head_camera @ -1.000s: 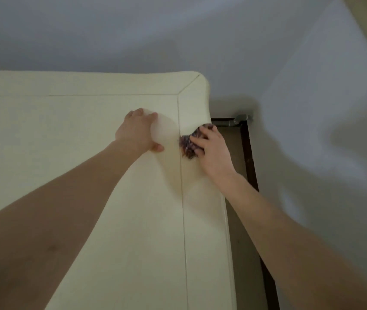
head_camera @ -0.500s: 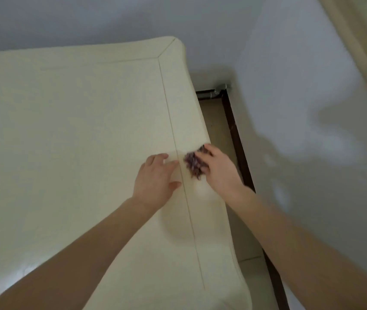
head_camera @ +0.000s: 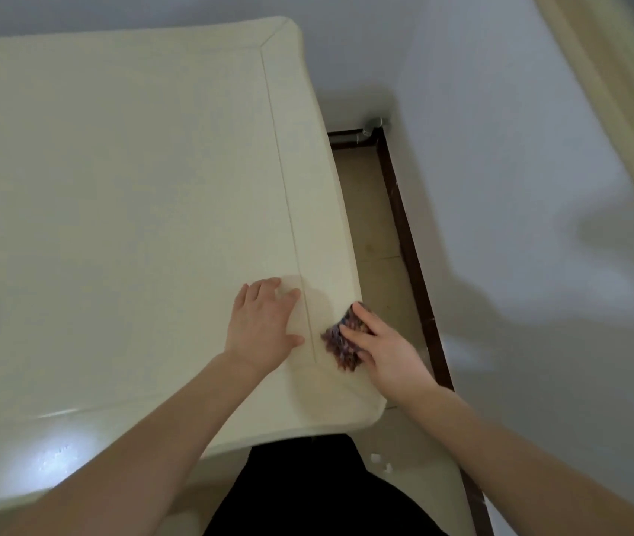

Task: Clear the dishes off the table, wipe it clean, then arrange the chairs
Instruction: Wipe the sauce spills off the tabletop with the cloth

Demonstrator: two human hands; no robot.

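Cream table point(head_camera: 114, 187) fills left of view, near right corner close to person. Left hand point(head_camera: 265, 323) flat on tabletop just inside groove of border strip, fingers straight and close together, thumb out to side, holding nothing. Right hand point(head_camera: 381, 350) presses purple cloth point(head_camera: 340, 340) onto border strip at right edge, fingers extended over bunched cloth; thumb hidden. Hands near each other, not touching. Right of table: tiled floor point(head_camera: 369, 210), dark baseboard point(head_camera: 404, 226), white wall point(head_camera: 520, 148).
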